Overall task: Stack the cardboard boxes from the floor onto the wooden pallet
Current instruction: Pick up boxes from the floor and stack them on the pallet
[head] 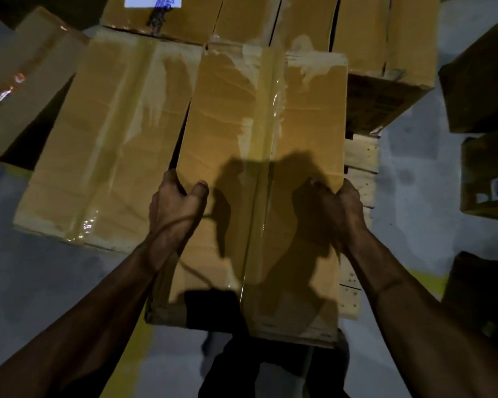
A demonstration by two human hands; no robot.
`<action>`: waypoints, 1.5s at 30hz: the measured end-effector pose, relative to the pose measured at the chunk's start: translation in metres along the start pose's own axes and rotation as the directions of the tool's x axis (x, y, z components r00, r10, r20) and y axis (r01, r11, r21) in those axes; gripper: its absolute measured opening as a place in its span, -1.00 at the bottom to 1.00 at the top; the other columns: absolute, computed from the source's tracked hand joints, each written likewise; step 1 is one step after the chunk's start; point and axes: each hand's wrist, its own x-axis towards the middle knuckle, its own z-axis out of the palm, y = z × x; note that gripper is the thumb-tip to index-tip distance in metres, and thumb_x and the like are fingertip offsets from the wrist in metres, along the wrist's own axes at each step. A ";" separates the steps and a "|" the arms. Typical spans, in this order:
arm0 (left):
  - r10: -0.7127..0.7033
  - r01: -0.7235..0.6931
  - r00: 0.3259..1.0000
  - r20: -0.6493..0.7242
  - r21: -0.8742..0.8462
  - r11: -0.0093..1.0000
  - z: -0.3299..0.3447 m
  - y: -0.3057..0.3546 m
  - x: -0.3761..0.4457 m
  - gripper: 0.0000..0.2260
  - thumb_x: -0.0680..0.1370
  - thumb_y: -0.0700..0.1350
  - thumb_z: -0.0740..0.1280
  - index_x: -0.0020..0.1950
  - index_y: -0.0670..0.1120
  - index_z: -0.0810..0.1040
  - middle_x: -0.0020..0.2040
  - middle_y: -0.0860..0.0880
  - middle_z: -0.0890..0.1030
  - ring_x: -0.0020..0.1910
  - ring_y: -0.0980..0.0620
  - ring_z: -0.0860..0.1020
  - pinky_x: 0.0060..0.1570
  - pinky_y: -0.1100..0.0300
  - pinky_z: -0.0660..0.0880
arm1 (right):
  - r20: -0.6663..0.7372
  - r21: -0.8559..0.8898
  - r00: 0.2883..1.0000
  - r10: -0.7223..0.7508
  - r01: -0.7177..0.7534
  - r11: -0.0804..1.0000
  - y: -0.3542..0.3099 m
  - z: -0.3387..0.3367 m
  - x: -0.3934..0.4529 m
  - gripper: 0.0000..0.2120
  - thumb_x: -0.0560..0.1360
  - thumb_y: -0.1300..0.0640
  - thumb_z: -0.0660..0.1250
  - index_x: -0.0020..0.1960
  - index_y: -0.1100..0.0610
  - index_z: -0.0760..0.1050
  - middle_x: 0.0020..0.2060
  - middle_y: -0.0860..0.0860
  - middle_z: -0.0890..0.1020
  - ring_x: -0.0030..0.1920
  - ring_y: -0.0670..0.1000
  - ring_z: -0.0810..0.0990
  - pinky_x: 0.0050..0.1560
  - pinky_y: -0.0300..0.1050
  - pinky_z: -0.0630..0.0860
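Both my hands grip the taped box (259, 173): left hand (174, 205) on its left edge, right hand (341, 209) on its right. Box sits over the pallet (360, 179), beside another box (107, 145). White label (153, 1) on far box unreadable. Loose boxes (483, 79) right.

I count nine cardboard boxes (259, 168), one wooden pallet (360, 156), two hands: left hand (174, 202), right hand (338, 209).
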 end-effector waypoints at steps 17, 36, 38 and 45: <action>0.126 -0.126 0.992 0.001 -0.008 0.992 0.017 -0.023 0.090 -0.33 0.55 0.02 0.31 0.60 -0.16 0.21 0.60 -0.09 0.26 0.57 -0.12 0.21 0.52 -0.06 0.22 | -0.071 0.048 0.995 -0.064 0.068 0.997 0.009 0.073 0.052 -0.42 0.51 -0.25 0.32 0.43 0.00 0.42 0.23 0.11 0.59 0.20 0.23 0.54 0.17 0.08 0.50; 0.184 -0.241 0.970 0.156 0.637 0.732 0.053 -0.057 0.131 -0.26 0.65 0.24 -0.01 0.63 -0.11 -0.30 0.64 -0.10 -0.28 0.62 -0.13 -0.27 0.57 -0.09 -0.21 | -0.157 -0.030 0.987 -0.030 0.025 0.999 0.021 0.114 0.082 -0.43 0.57 -0.21 0.30 0.47 0.07 0.37 0.26 0.19 0.56 0.24 0.28 0.52 0.18 0.13 0.50; 0.199 -0.263 0.965 0.173 0.644 0.718 0.050 -0.057 0.131 -0.26 0.65 0.26 -0.03 0.63 -0.10 -0.29 0.65 -0.09 -0.26 0.62 -0.12 -0.26 0.57 -0.09 -0.20 | -0.149 -0.064 0.988 -0.031 0.022 0.998 0.019 0.113 0.081 -0.43 0.58 -0.21 0.29 0.48 0.07 0.35 0.27 0.19 0.56 0.24 0.28 0.52 0.17 0.10 0.49; 0.258 -0.384 0.923 0.286 0.621 0.684 0.026 -0.076 0.119 -0.27 0.64 0.31 -0.03 0.65 -0.03 -0.21 0.66 -0.05 -0.21 0.63 -0.08 -0.19 0.58 -0.03 -0.12 | -0.081 -0.210 0.995 -0.058 0.040 0.977 0.020 0.110 0.061 -0.27 0.60 -0.22 0.23 0.61 0.02 -0.01 0.40 0.21 0.44 0.32 0.33 0.47 0.22 0.21 0.46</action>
